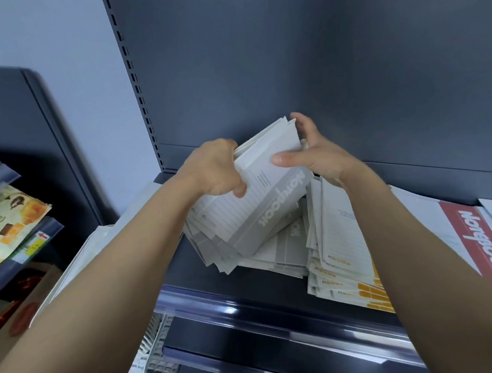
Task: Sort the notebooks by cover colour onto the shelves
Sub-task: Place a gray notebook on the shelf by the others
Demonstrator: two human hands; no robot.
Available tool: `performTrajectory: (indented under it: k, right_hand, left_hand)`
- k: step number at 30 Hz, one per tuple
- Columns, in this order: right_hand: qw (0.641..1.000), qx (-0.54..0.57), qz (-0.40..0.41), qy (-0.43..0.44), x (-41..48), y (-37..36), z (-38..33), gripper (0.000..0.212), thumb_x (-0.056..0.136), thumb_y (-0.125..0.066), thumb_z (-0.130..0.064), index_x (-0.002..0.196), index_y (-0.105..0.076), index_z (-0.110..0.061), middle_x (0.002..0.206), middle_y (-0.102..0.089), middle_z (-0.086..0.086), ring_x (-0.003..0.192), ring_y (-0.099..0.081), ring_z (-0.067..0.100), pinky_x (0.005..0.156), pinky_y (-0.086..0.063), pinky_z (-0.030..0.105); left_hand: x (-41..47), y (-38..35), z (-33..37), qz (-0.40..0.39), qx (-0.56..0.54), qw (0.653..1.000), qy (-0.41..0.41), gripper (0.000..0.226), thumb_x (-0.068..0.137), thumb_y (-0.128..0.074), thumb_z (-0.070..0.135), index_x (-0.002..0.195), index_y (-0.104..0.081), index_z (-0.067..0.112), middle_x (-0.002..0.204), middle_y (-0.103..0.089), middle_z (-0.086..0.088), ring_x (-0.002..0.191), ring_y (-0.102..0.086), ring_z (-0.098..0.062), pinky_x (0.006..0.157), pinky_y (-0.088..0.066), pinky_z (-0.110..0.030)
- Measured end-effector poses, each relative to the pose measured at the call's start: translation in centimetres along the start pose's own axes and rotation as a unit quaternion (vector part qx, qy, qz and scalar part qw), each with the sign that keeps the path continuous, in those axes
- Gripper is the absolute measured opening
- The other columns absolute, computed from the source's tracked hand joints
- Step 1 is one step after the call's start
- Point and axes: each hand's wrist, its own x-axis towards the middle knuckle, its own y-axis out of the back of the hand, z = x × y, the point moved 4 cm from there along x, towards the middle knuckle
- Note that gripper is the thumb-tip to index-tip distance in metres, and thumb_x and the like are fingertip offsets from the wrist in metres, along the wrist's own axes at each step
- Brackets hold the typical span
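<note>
A bundle of grey-banded notebooks (271, 190) stands tilted at frame centre, gripped by the left hand (217, 171) and the right hand (315, 151), above a sloppy grey pile (274, 257) on the dark shelf (192, 267). To its right lies a yellow-marked stack (344, 255). A red-banded notebook (478, 241) lies flat at the right edge.

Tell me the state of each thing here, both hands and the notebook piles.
Held grey notebooks, lifted and tilted.
Left hand, grips their left edge.
Right hand, grips their right edge.
Grey pile, flat on the shelf beneath them, fanned untidily.
Yellow stack, flat, slightly fanned.
Red notebook, lying flat, far right.
</note>
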Motion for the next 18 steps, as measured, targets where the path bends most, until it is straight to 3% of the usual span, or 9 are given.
performTrajectory:
  k: [3,6,10,12,15,18]
  right_hand:
    - [0.999,0.007,0.042,0.006,0.4,0.0,0.4,0.115,0.065,-0.084,-0.039,0.147,-0.003,-0.047,0.157,-0.006,-0.017,0.143,-0.022,0.014,0.114,-0.027,0.042]
    - [0.999,0.031,0.002,-0.018,1.2,-1.0,0.6,0.122,0.064,-0.084,-0.041,0.147,0.005,-0.048,0.157,-0.018,-0.01,0.14,-0.028,0.015,0.113,-0.027,0.039]
    - [0.999,0.041,-0.003,-0.014,2.5,-2.8,0.0,0.117,0.067,-0.084,-0.033,0.147,0.0,-0.047,0.151,-0.033,-0.007,0.133,-0.038,0.016,0.111,-0.03,0.04]
    - [0.998,0.053,-0.029,-0.01,3.1,-4.5,-0.6,0.117,0.065,-0.085,-0.033,0.147,-0.003,-0.047,0.151,-0.032,-0.006,0.134,-0.038,0.017,0.109,-0.032,0.039]
    - [0.996,0.054,-0.074,-0.016,3.7,-7.7,-1.3,0.121,0.053,-0.088,-0.045,0.144,-0.008,-0.053,0.154,-0.026,-0.005,0.136,-0.036,0.018,0.111,-0.03,0.041]
    - [0.992,0.049,-0.112,-0.017,4.3,-10.7,-1.1,0.119,0.036,-0.087,-0.064,0.134,-0.019,-0.063,0.149,-0.034,-0.006,0.132,-0.041,0.019,0.112,-0.031,0.044]
  left_hand:
    - [-0.3,0.9,-0.6,0.018,0.013,1.0,0.006,0.042,0.057,-0.082,0.018,0.09,-0.057,0.011,0.082,-0.061,-0.004,0.075,-0.057,-0.023,0.062,-0.045,-0.031]
    - [-0.8,2.5,-1.6,0.051,0.029,0.998,0.011,0.045,0.057,-0.082,0.018,0.095,-0.059,0.011,0.086,-0.062,-0.005,0.079,-0.058,-0.025,0.072,-0.052,-0.035]
    - [-1.8,4.5,-3.7,0.086,0.053,0.994,0.041,0.036,0.056,-0.078,0.014,0.08,-0.051,0.017,0.072,-0.054,0.0,0.066,-0.05,-0.019,0.055,-0.038,-0.027]
    - [-2.4,5.3,-4.8,0.093,0.063,0.992,0.057,0.038,0.057,-0.077,0.014,0.084,-0.051,0.017,0.071,-0.052,0.001,0.067,-0.049,-0.02,0.054,-0.036,-0.027]
    - [-3.4,5.6,-7.0,0.087,0.072,0.99,0.088,0.043,0.059,-0.076,0.013,0.094,-0.052,0.018,0.071,-0.052,0.002,0.063,-0.048,-0.014,0.051,-0.034,-0.026]
    - [-4.2,4.9,-9.2,0.082,0.103,0.985,0.107,0.037,0.062,-0.071,0.015,0.093,-0.051,0.014,0.07,-0.053,0.0,0.063,-0.05,-0.018,0.051,-0.036,-0.027]
